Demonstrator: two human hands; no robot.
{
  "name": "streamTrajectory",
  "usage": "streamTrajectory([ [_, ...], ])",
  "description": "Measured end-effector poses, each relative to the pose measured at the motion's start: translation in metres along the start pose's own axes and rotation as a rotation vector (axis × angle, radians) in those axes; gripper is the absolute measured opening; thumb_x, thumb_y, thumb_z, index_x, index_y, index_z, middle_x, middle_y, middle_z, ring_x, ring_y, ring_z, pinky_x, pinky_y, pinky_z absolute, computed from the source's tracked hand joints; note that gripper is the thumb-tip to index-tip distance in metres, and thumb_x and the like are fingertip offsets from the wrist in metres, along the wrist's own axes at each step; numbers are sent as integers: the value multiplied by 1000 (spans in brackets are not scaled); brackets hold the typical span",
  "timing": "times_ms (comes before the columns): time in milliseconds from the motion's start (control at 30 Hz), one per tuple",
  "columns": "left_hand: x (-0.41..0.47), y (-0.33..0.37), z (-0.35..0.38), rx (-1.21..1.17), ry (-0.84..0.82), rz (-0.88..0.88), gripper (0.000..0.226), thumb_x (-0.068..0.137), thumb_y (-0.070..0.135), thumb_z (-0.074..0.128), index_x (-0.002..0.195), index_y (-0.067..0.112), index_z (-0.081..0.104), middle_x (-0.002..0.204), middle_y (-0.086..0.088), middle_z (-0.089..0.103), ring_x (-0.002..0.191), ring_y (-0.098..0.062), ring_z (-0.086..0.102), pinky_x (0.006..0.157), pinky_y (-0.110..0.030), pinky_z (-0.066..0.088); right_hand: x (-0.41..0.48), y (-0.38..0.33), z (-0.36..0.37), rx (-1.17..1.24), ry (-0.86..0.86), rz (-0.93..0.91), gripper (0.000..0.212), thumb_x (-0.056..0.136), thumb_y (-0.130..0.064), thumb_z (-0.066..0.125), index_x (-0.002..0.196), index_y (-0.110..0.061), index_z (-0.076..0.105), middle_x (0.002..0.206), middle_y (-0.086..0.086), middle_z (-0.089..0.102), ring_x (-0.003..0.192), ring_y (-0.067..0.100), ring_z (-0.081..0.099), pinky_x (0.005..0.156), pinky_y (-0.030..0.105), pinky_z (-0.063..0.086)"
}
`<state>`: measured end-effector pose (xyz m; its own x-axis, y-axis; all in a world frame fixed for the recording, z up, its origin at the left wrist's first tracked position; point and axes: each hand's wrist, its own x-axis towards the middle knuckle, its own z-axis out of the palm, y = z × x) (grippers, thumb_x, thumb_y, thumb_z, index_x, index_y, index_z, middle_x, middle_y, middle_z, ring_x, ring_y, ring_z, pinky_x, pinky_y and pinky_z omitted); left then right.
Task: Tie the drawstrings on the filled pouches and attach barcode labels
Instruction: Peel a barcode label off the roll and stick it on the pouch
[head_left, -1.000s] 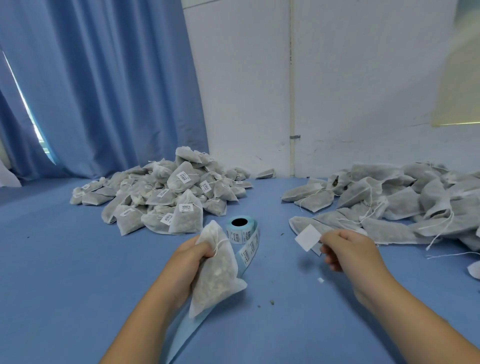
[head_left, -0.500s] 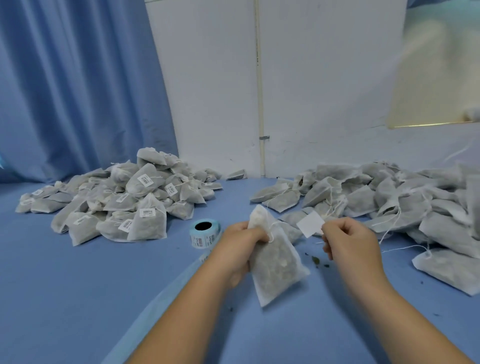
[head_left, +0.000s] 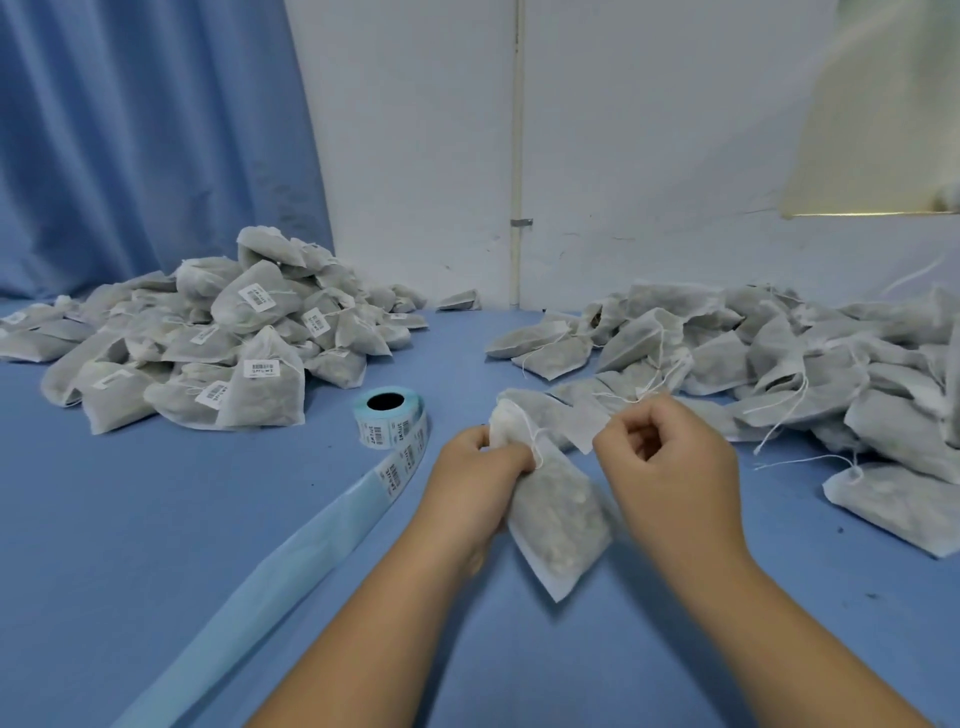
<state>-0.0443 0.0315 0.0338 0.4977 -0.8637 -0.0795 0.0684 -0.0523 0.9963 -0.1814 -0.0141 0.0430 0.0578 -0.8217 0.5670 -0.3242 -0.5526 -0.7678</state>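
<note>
A filled grey-white pouch (head_left: 558, 525) hangs over the blue table, its gathered neck gripped by my left hand (head_left: 480, 470). A thin white drawstring loops over that neck. My right hand (head_left: 670, 462) is curled just right of the neck and pinches a white label (head_left: 584, 428) whose corner sticks out towards the pouch. The roll of barcode labels (head_left: 389, 418) lies left of my left hand, with its blue backing strip (head_left: 291, 566) trailing towards the near edge.
A heap of tied, labelled pouches (head_left: 208, 348) covers the left back of the blue table (head_left: 130, 519). A wider spread of unlabelled pouches with loose strings (head_left: 789, 364) fills the right side. A blue curtain and a white wall stand behind.
My left hand has carried the pouch rightwards and my right hand has brought the label in close to the pouch's neck. The view has swung to the right.
</note>
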Motion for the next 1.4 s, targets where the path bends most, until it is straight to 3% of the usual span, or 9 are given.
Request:
streamTrajectory([
  [100, -1, 0, 2, 11, -3, 4, 13, 80, 7, 57, 92, 8, 62, 81, -9, 62, 66, -23, 58, 55, -26, 45, 0, 3, -1, -43, 8, 9, 16, 74, -18, 62, 61, -24, 56, 62, -7, 59, 64, 8, 55, 56, 24, 38],
  [233, -8, 1, 6, 37, -8, -9, 25, 59, 20, 50, 82, 12, 58, 77, -7, 59, 73, -23, 55, 68, -35, 44, -4, 3, 2, -63, 10, 6, 14, 74, -20, 60, 62, -24, 55, 62, -8, 58, 66, 6, 54, 56, 24, 37],
  [400, -8, 0, 5, -30, -45, -61, 6, 75, 7, 49, 78, 11, 53, 73, -8, 53, 66, -22, 52, 64, -29, 42, -8, 3, 5, -53, 6, 9, 14, 76, -19, 60, 64, -23, 55, 63, -7, 58, 66, 8, 53, 57, 26, 40],
  [567, -3, -2, 8, -138, -82, -122, 16, 80, -6, 41, 84, 6, 52, 83, -12, 50, 73, -24, 51, 66, -31, 46, -10, 2, 5, -143, -22, -40, 16, 77, -21, 60, 64, -24, 52, 64, -8, 56, 67, 6, 52, 56, 20, 37],
  [667, -7, -1, 11, -154, -106, -113, 25, 63, 5, 48, 87, 6, 54, 88, -14, 51, 78, -26, 53, 70, -33, 48, -10, 1, 4, -230, -26, -113, 21, 78, -20, 62, 63, -24, 48, 63, -8, 51, 72, 5, 51, 54, 15, 32],
  [767, -10, 0, 13, -150, -112, -106, 35, 53, 9, 47, 88, 7, 54, 88, -13, 51, 82, -25, 51, 74, -37, 45, -11, 0, 4, -299, -41, -181, 23, 77, -17, 64, 63, -21, 47, 63, -9, 49, 62, 9, 47, 53, 18, 31],
  [933, -6, -3, 11, -133, -117, -65, 28, 77, -6, 42, 99, -2, 58, 88, -17, 57, 82, -27, 57, 73, -38, 48, -16, -6, 7, -364, -90, -315, 19, 75, -12, 67, 64, -17, 52, 65, -6, 52, 61, 19, 50, 53, 32, 40],
  [1067, -5, -3, 9, -127, -110, -54, 37, 79, -8, 40, 112, -11, 57, 97, -24, 61, 88, -30, 59, 80, -42, 47, -17, -7, 6, -395, -159, -356, 13, 76, -14, 67, 68, -12, 58, 66, -2, 55, 63, 22, 53, 55, 41, 47],
  [1400, -5, -2, 9, -150, -137, -55, 37, 83, -10, 41, 116, -6, 57, 104, -29, 67, 90, -32, 65, 82, -42, 53, -17, -6, 8, -394, -290, -341, 3, 80, -20, 65, 78, -19, 66, 79, -8, 55, 73, 16, 54, 63, 36, 47],
])
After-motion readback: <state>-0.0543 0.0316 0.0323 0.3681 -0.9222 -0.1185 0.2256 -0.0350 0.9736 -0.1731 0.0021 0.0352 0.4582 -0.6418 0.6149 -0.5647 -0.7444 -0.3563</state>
